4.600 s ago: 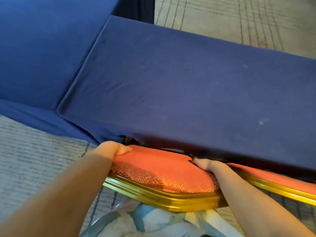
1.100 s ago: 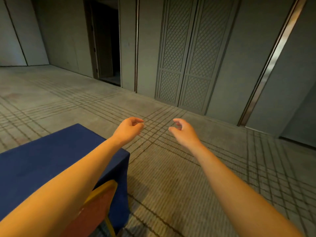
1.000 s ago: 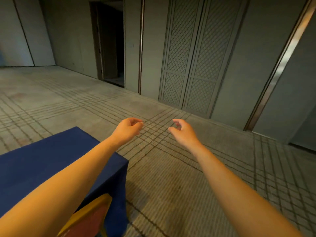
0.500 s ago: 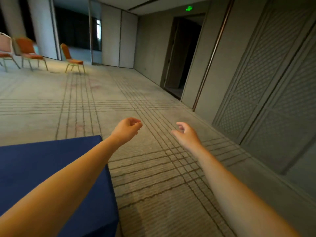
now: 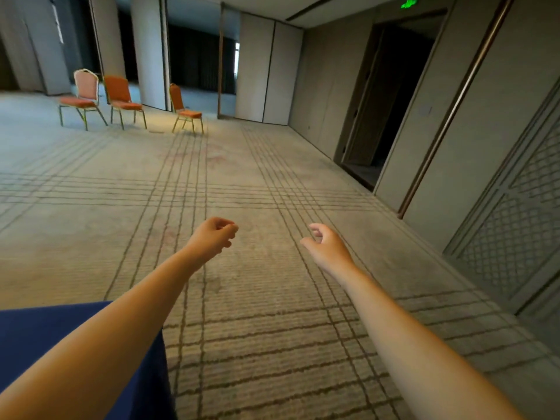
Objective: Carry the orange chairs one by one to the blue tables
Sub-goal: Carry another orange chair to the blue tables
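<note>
Three orange chairs with gold frames stand far off at the upper left: one (image 5: 83, 97), a second (image 5: 122, 98) and a third (image 5: 185, 109) set a little apart to the right. A corner of a blue table (image 5: 36, 338) shows at the lower left, partly behind my left forearm. Both arms reach forward over the carpet. My left hand (image 5: 213, 237) hangs with loosely curled fingers and holds nothing. My right hand (image 5: 327, 248) is relaxed, fingers slightly bent, also empty. Both hands are far from the chairs.
Patterned beige carpet (image 5: 242, 183) stretches between me and the chairs. A dark open doorway (image 5: 385, 98) under a green exit sign (image 5: 409, 2) is in the right wall, with latticed panels (image 5: 521, 213) nearer. Pillars (image 5: 148, 50) stand behind the chairs.
I let go of the chair pushed under the blue table. My view has swung left, bringing the three far chairs into sight. Both hands stay raised and empty.
</note>
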A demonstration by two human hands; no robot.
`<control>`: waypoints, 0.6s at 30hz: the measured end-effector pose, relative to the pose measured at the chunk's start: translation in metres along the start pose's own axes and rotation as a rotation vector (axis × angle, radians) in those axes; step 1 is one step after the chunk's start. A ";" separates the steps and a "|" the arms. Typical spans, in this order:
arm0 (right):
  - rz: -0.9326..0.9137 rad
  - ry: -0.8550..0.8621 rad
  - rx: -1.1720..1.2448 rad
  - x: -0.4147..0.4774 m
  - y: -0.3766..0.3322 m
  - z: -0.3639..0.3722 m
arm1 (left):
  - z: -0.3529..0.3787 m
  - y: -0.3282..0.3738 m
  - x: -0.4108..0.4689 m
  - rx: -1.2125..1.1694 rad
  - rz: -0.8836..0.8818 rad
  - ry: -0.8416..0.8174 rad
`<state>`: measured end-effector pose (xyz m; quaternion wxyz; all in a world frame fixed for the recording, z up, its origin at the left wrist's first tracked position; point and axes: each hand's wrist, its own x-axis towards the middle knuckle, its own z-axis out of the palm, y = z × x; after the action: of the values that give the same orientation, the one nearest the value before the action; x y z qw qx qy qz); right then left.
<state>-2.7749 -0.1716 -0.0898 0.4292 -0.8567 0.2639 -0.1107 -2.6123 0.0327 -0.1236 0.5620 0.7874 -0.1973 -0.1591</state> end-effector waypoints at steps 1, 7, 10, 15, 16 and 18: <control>0.000 0.002 0.000 0.025 0.004 -0.002 | 0.006 0.001 0.020 0.012 -0.015 0.015; -0.032 -0.009 -0.001 0.188 0.038 -0.005 | 0.044 -0.005 0.145 0.065 -0.082 0.100; -0.053 -0.050 -0.004 0.280 0.049 -0.014 | 0.063 0.001 0.218 0.058 -0.101 0.167; -0.087 -0.080 -0.037 0.421 0.051 -0.035 | 0.092 0.031 0.334 0.057 -0.092 0.248; -0.090 -0.094 -0.032 0.452 0.051 -0.037 | 0.098 0.034 0.360 0.050 -0.100 0.256; -0.083 -0.129 -0.018 0.501 0.052 -0.038 | 0.104 0.034 0.397 0.054 -0.142 0.253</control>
<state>-2.3907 -0.4967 -0.1261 0.4327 -0.8760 0.2007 -0.0707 -2.3201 -0.2572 -0.1365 0.5481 0.8281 -0.0728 -0.0928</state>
